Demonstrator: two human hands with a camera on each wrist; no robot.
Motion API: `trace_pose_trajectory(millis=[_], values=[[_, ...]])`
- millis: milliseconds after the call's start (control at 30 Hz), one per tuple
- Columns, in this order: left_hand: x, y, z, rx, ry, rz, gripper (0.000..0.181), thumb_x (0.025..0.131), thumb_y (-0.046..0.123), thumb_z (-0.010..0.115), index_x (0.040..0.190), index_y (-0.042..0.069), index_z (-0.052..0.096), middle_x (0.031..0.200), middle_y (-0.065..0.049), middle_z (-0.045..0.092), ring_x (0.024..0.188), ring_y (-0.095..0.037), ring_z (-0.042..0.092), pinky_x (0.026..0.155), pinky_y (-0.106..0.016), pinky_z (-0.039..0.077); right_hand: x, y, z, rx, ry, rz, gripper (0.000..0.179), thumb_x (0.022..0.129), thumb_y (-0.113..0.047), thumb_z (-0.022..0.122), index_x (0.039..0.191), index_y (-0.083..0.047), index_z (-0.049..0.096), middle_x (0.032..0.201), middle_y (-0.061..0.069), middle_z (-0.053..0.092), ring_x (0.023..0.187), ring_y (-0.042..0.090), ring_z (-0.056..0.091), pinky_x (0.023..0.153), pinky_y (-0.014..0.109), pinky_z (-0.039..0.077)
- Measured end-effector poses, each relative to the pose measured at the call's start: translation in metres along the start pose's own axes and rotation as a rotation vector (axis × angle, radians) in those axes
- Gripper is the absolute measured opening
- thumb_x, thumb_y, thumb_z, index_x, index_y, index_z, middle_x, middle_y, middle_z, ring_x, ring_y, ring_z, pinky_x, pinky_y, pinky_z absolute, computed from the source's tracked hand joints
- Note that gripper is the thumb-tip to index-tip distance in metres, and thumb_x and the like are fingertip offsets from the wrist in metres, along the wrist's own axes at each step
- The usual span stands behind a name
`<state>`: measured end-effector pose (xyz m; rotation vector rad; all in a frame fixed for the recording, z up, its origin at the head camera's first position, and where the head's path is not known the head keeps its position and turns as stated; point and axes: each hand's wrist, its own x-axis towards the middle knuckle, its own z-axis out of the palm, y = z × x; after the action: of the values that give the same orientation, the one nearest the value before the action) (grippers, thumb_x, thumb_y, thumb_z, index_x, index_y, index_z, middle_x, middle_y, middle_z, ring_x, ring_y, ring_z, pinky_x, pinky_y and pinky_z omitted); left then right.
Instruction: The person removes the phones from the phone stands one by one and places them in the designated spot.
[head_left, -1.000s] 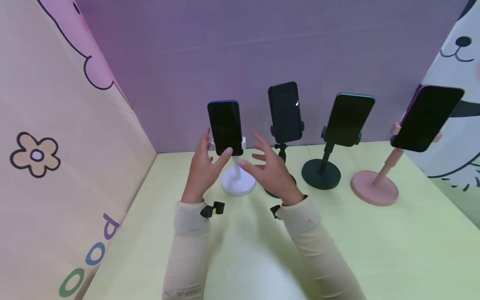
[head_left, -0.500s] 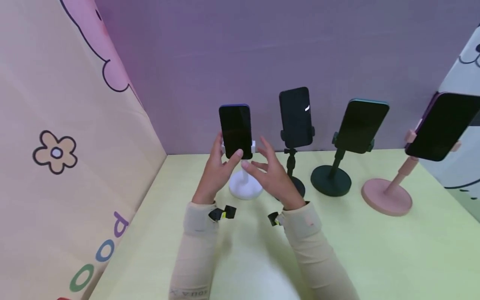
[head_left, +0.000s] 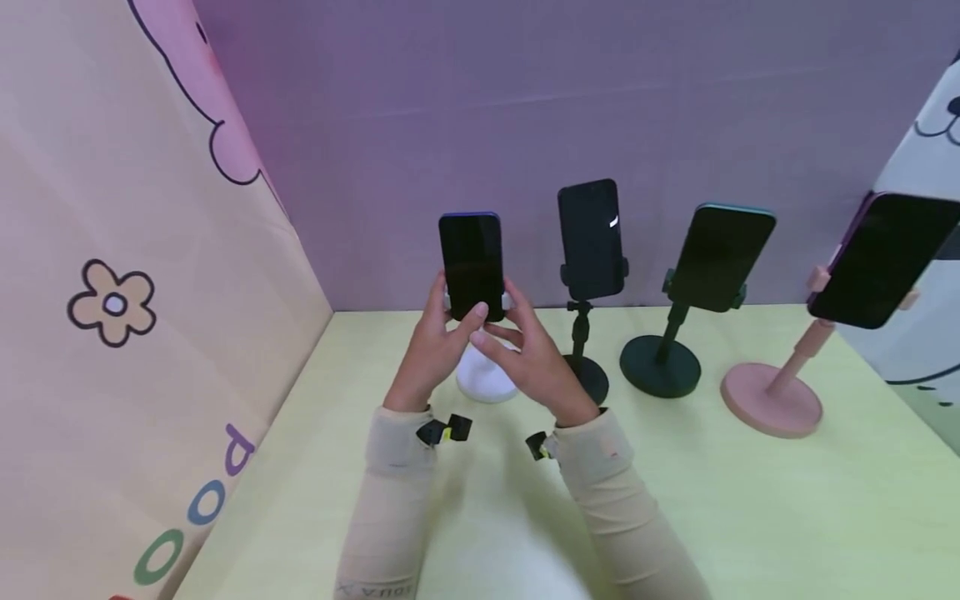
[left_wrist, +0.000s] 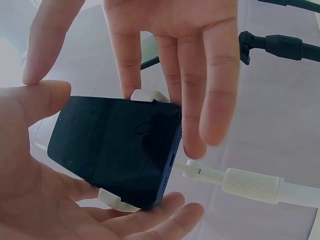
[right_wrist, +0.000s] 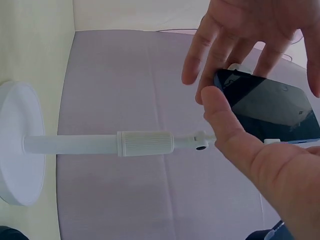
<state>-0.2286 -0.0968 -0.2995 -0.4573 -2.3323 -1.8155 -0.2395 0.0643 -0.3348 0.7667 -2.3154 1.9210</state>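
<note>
A black-screened smartphone [head_left: 472,260] with a blue edge stands upright in the clamp of a white phone stand [head_left: 482,375]. My left hand [head_left: 437,346] is at the phone's left side, its fingers reaching behind the lower white clamp arm [left_wrist: 114,201] in the left wrist view. Its thumb overlaps the phone's lower front in the head view. On the other side, my right hand [head_left: 528,354] has its fingers extended at the right clamp arm [left_wrist: 147,95]. The two thumb tips are close together in front. The phone's back is hidden.
To the right stand a black phone stand [head_left: 588,379], a dark green one [head_left: 660,367] and a pink one [head_left: 772,400], each bearing a phone. A purple backdrop [head_left: 525,108] rises behind the table [head_left: 480,500]. A printed panel [head_left: 112,208] borders the left.
My right hand has moved left, from apart to the phone's right clamp arm. My left hand stays beside the phone. The head view has shifted, so the scene sits slightly farther right.
</note>
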Motion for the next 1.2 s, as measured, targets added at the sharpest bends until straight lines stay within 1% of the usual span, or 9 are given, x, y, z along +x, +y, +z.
trace_pose_trajectory(millis=[33, 167, 267, 400, 533, 600, 700, 933, 1200], values=[[-0.002, 0.004, 0.0, 0.002, -0.001, 0.006, 0.069, 0.098, 0.022, 0.057, 0.154, 0.018, 0.017, 0.146, -0.013, 0.041, 0.123, -0.037, 0.047, 0.098, -0.06, 0.036, 0.0, 0.0, 0.0, -0.001, 0.002, -0.002, 0.085, 0.093, -0.037, 0.064, 0.155, -0.028, 0.007, 0.159, -0.005, 0.01, 0.131, 0.027, 0.046, 0.103, 0.05, 0.039], [0.005, -0.015, 0.0, 0.017, 0.003, 0.028, 0.069, 0.097, 0.034, 0.057, 0.153, 0.03, 0.017, 0.147, -0.006, 0.041, 0.122, -0.035, 0.048, 0.096, -0.06, 0.039, 0.0, 0.0, 0.0, 0.006, 0.008, 0.005, 0.081, 0.094, -0.035, 0.062, 0.154, -0.032, 0.009, 0.157, -0.003, 0.018, 0.128, 0.026, 0.049, 0.099, 0.048, 0.044], [0.007, -0.029, -0.001, 0.041, 0.013, 0.009, 0.068, 0.095, 0.047, 0.055, 0.151, 0.041, 0.016, 0.149, 0.002, 0.038, 0.123, -0.033, 0.046, 0.095, -0.06, 0.04, -0.001, 0.001, 0.002, 0.017, 0.013, 0.011, 0.078, 0.095, -0.036, 0.061, 0.154, -0.033, 0.01, 0.155, -0.002, 0.022, 0.126, 0.027, 0.05, 0.095, 0.045, 0.048], [0.002, -0.027, -0.003, 0.071, 0.022, -0.025, 0.065, 0.096, 0.05, 0.051, 0.151, 0.043, 0.016, 0.151, 0.006, 0.033, 0.125, -0.031, 0.044, 0.096, -0.059, 0.04, -0.002, 0.002, 0.006, 0.015, 0.025, -0.004, 0.074, 0.097, -0.034, 0.058, 0.155, -0.03, 0.012, 0.156, -0.001, 0.022, 0.124, 0.03, 0.05, 0.09, 0.041, 0.051], [0.001, -0.025, -0.004, 0.095, 0.017, 0.005, 0.061, 0.1, 0.045, 0.047, 0.152, 0.039, 0.015, 0.154, 0.006, 0.029, 0.128, -0.029, 0.042, 0.099, -0.058, 0.037, -0.003, 0.0, 0.005, 0.006, 0.043, -0.028, 0.069, 0.099, -0.026, 0.055, 0.155, -0.024, 0.015, 0.152, 0.005, 0.03, 0.121, 0.029, 0.054, 0.088, 0.037, 0.052], [0.001, -0.025, -0.005, 0.108, 0.011, 0.03, 0.059, 0.102, 0.041, 0.043, 0.154, 0.034, 0.014, 0.156, 0.005, 0.026, 0.133, -0.028, 0.038, 0.103, -0.058, 0.034, -0.003, -0.001, 0.003, 0.011, 0.053, -0.044, 0.065, 0.1, -0.021, 0.053, 0.155, -0.022, 0.018, 0.144, 0.012, 0.04, 0.116, 0.029, 0.058, 0.088, 0.036, 0.053], [0.001, -0.024, -0.004, 0.139, 0.016, 0.035, 0.057, 0.104, 0.038, 0.038, 0.155, 0.027, 0.014, 0.158, 0.006, 0.021, 0.141, -0.022, 0.029, 0.109, -0.054, 0.028, -0.003, -0.002, 0.001, 0.011, 0.073, -0.061, 0.06, 0.101, -0.017, 0.051, 0.154, -0.02, 0.022, 0.131, 0.02, 0.05, 0.109, 0.03, 0.062, 0.087, 0.036, 0.053], [-0.003, -0.02, -0.004, 0.25, 0.043, 0.027, 0.057, 0.105, 0.039, 0.032, 0.153, 0.01, 0.022, 0.156, -0.008, 0.026, 0.142, -0.024, 0.026, 0.113, -0.047, 0.024, -0.003, 0.0, -0.002, -0.014, 0.154, -0.047, 0.054, 0.101, -0.015, 0.05, 0.151, -0.016, 0.03, 0.124, 0.019, 0.057, 0.101, 0.031, 0.066, 0.085, 0.03, 0.053], [-0.005, -0.015, -0.004, 0.339, 0.045, 0.025, 0.055, 0.106, 0.035, 0.031, 0.151, 0.003, 0.026, 0.154, -0.014, 0.03, 0.141, -0.027, 0.029, 0.113, -0.044, 0.026, -0.003, -0.003, -0.007, -0.059, 0.189, -0.06, 0.051, 0.1, -0.013, 0.053, 0.149, -0.012, 0.036, 0.115, 0.02, 0.063, 0.093, 0.029, 0.069, 0.082, 0.029, 0.054]])
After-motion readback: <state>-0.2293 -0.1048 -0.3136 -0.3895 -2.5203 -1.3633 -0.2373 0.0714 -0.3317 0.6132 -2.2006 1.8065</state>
